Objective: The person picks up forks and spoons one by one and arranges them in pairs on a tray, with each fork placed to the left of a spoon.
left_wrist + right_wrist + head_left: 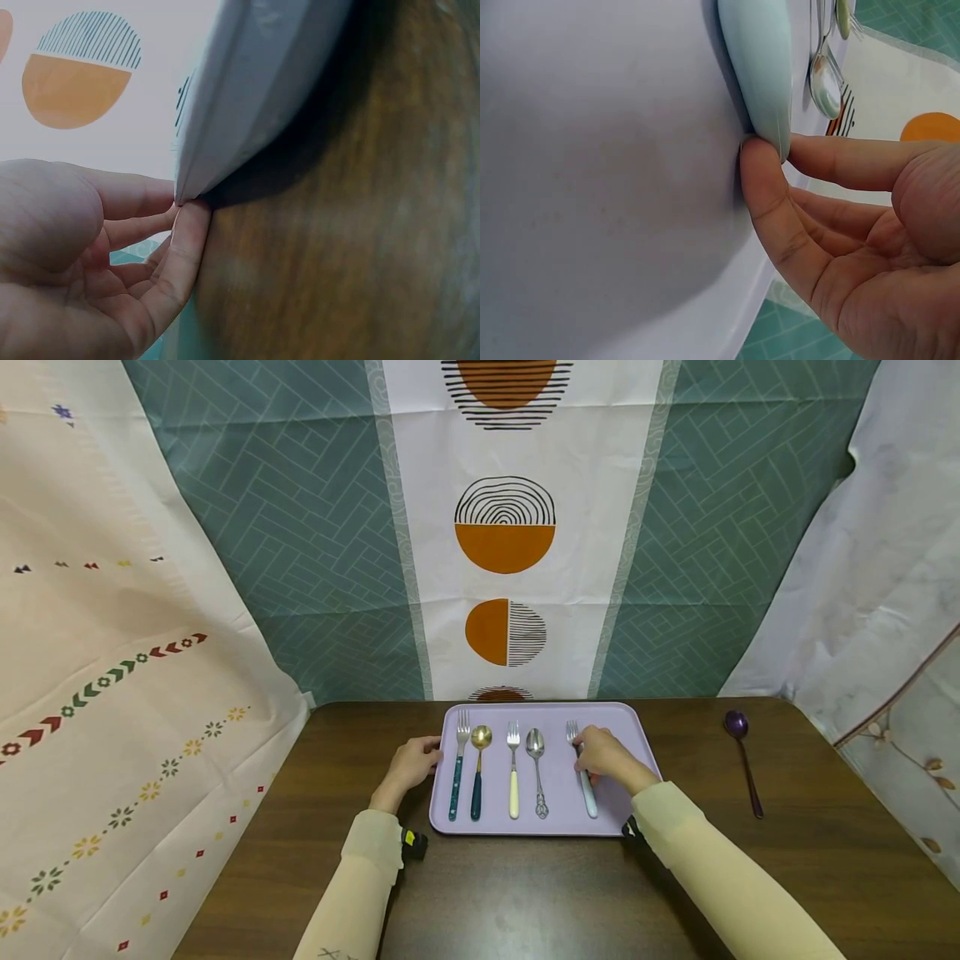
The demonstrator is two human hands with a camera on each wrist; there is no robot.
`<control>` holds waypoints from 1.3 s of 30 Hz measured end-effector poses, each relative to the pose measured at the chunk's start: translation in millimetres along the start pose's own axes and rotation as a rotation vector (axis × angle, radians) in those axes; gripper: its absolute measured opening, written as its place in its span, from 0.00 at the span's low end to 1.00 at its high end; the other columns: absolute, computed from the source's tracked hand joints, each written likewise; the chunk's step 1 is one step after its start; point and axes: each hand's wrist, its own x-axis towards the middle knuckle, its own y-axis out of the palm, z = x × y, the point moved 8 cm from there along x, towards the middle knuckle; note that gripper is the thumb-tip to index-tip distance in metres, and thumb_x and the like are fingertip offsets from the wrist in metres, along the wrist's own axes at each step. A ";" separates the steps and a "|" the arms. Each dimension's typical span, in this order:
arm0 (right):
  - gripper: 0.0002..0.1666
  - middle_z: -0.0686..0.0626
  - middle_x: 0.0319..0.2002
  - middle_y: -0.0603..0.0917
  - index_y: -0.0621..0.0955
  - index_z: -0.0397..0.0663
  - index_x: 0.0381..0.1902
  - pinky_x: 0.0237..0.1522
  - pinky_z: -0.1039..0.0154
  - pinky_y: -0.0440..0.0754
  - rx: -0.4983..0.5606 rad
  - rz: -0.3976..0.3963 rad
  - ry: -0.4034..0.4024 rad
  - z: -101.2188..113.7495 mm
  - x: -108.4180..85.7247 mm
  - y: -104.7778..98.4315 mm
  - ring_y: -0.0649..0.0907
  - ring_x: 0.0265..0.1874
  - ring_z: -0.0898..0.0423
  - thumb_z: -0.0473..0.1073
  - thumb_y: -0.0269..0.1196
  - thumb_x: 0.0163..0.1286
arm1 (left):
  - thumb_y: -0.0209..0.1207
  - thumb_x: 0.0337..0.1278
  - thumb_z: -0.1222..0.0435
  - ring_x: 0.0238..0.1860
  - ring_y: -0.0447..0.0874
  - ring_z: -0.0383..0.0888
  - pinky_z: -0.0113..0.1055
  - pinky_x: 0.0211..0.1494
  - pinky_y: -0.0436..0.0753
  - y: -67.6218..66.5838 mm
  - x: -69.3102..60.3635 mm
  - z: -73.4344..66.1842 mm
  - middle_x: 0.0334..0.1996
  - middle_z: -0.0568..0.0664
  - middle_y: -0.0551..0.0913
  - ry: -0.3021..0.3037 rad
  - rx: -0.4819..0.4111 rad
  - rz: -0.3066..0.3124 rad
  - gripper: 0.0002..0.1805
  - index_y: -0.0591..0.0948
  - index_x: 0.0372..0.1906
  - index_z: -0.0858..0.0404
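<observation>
A lilac tray (564, 822) lies on the wooden table. At its left side my left hand (411, 763) pinches the rim (202, 142) between thumb and a finger. Over the tray's right part, my right hand (611, 757) pinches a fork with a pale blue handle (761, 67); its tines point to the back. Left of it in a row lie a silver spoon (540, 789), a fork with a cream handle (513, 793), a gold spoon with a dark green handle (477, 793) and a fork with a speckled teal handle (455, 789).
A dark purple spoon (748, 772) lies on the table (697, 752) to the right, apart from the tray. Patterned cloth (337, 543) hangs behind the table's back edge, with more cloth at the left and right sides.
</observation>
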 end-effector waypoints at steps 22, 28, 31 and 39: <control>0.32 0.45 0.18 0.78 0.75 0.24 0.64 0.18 0.65 0.83 0.079 0.025 -0.003 -2.9 1.4 4.0 0.82 0.11 0.57 0.25 0.68 0.61 | 0.54 0.78 0.65 0.51 0.89 0.57 0.52 0.58 0.85 -0.2 1.6 1.4 0.59 0.65 0.83 -0.001 -0.005 0.006 0.24 0.74 0.72 0.69; 0.27 0.46 0.16 0.75 0.76 0.27 0.62 0.18 0.63 0.84 0.104 0.024 -0.018 -1.4 -2.6 2.1 0.80 0.12 0.57 0.29 0.66 0.66 | 0.54 0.78 0.65 0.49 0.89 0.56 0.51 0.58 0.85 0.2 2.4 2.4 0.58 0.64 0.83 -0.004 -0.006 0.004 0.24 0.75 0.71 0.69; 0.26 0.45 0.17 0.76 0.76 0.27 0.63 0.18 0.62 0.85 0.116 0.030 -0.021 -0.2 -4.9 0.8 0.80 0.13 0.56 0.30 0.65 0.68 | 0.54 0.78 0.65 0.49 0.89 0.56 0.51 0.58 0.85 0.4 2.5 2.5 0.58 0.64 0.83 -0.006 -0.007 0.004 0.24 0.75 0.71 0.69; 0.25 0.43 0.22 0.80 0.76 0.29 0.64 0.19 0.62 0.84 0.055 0.025 -0.035 0.7 -4.9 -5.2 0.83 0.14 0.54 0.33 0.64 0.71 | 0.54 0.78 0.65 0.50 0.89 0.55 0.50 0.57 0.86 0.7 2.6 2.4 0.58 0.64 0.84 -0.008 -0.002 0.001 0.23 0.75 0.71 0.69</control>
